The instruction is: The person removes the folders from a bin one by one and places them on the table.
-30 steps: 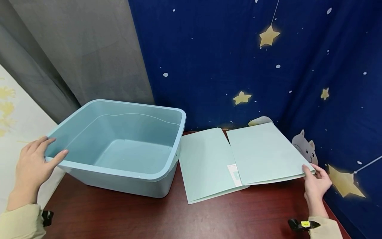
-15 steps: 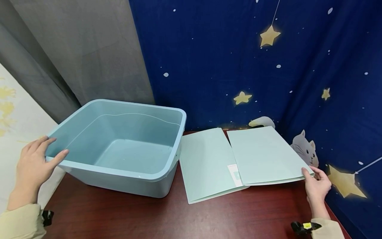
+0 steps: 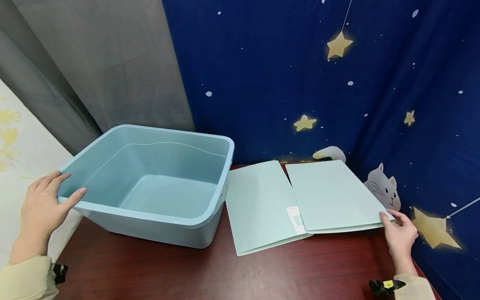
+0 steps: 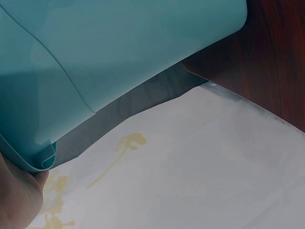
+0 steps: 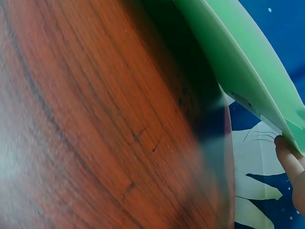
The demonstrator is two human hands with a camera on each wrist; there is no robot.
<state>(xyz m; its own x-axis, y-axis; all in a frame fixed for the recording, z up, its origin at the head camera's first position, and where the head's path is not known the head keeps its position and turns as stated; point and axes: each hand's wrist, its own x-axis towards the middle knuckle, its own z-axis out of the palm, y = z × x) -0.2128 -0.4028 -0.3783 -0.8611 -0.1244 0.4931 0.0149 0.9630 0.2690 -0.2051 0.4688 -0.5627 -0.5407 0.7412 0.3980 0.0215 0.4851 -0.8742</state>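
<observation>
A large light-blue plastic tub (image 3: 168, 212) stands on the left of the table, its inside bare. My left hand (image 3: 46, 208) grips the rim at its near left corner, fingers over the edge and thumb across the front rim. In the left wrist view the hand (image 4: 21, 195) shows below the tub's rim (image 4: 28, 164). To the right lie two pale green folders. My right hand (image 3: 400, 233) pinches the near right corner of the right folder (image 3: 337, 198), which overlaps the left folder (image 3: 260, 208). In the right wrist view this folder's edge (image 5: 248, 71) stands off the table.
The dark red wooden table (image 3: 262, 275) has its right edge close by the right hand. Behind hangs a navy curtain (image 3: 255, 83) with stars and a cat, beside a grey curtain (image 3: 112, 62). A white sheet with yellow flowers (image 3: 22, 166) is at the left.
The right folder's far edge has sunk a little, showing more of the curtain's print behind. The right hand has shifted slightly right. The left hand and the tub have stayed put.
</observation>
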